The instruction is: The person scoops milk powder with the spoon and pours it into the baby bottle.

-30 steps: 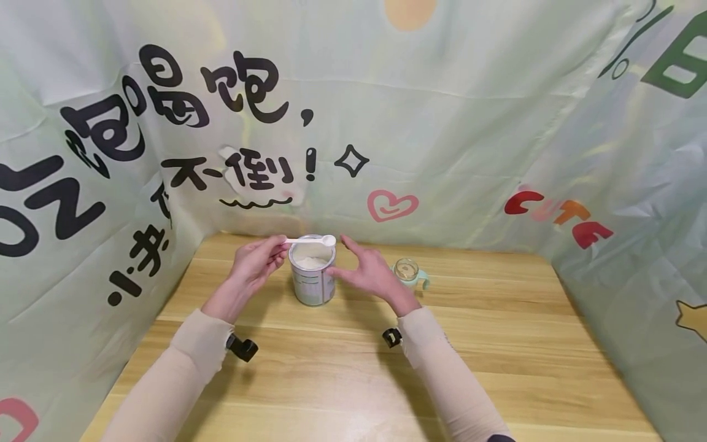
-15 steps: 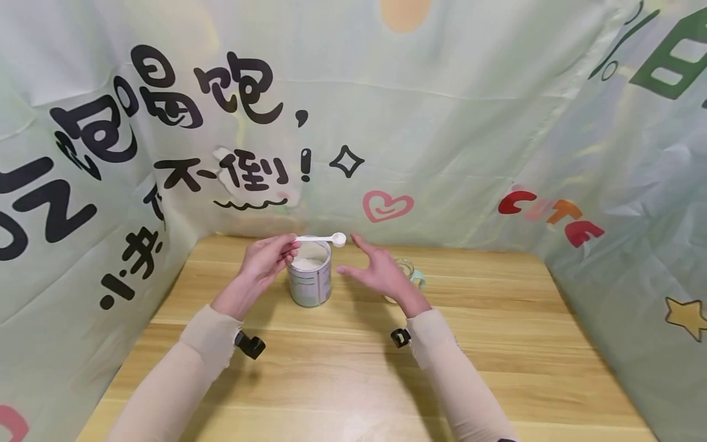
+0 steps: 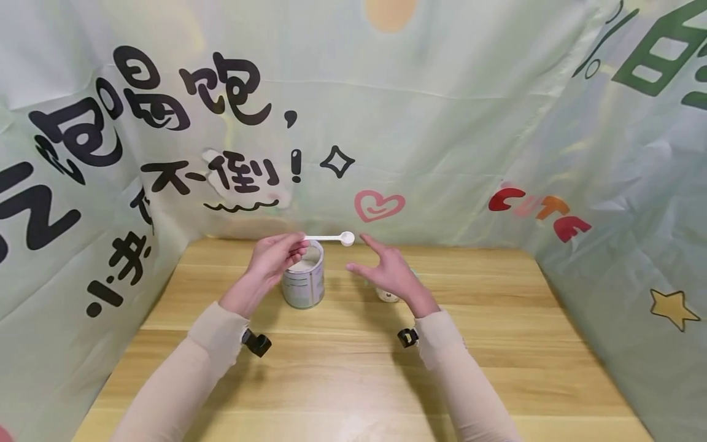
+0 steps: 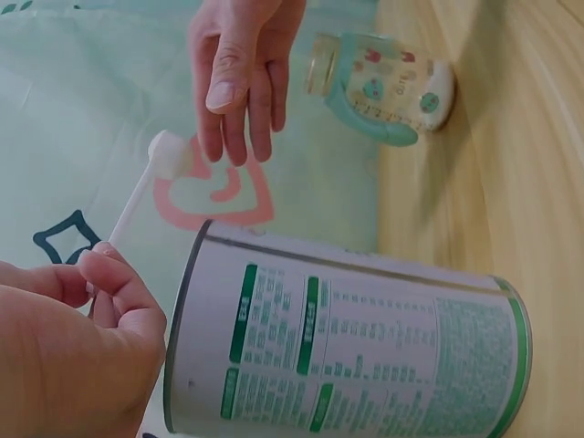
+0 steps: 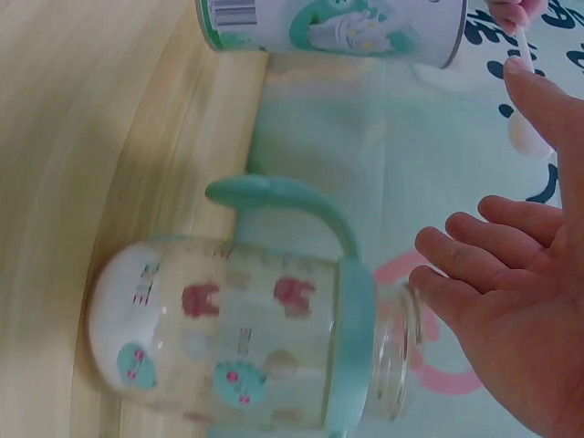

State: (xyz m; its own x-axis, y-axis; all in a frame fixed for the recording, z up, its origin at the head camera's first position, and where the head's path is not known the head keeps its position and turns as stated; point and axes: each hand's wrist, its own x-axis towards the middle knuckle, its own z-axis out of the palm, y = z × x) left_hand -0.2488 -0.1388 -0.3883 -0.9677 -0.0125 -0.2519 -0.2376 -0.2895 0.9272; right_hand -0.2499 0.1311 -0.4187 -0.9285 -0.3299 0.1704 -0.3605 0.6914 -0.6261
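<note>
My left hand (image 3: 276, 256) pinches the end of a white measuring scoop (image 3: 347, 238) by its thin handle, holding it level above the table. The scoop's bowl is past the right rim of an opened milk powder can (image 3: 304, 290), which stands upright with pale powder inside. Apart from the scoop, my right hand (image 3: 392, 270) hovers with fingers extended and thumb spread, holding nothing. Below and behind it stands a clear baby bottle (image 5: 246, 328) with mint-green handles and no lid on its neck (image 5: 397, 351). In the head view that hand mostly hides the bottle.
The wooden table (image 3: 342, 368) has fabric walls (image 3: 442, 123) with printed lettering at its back and sides. A black wrist camera (image 3: 256, 342) sits on the left wrist and another camera (image 3: 407, 337) on the right.
My left hand has carried the scoop rightward from over the can's opening to beyond its rim. The right hand has drawn away from the can, over the bottle. The head view has shifted slightly.
</note>
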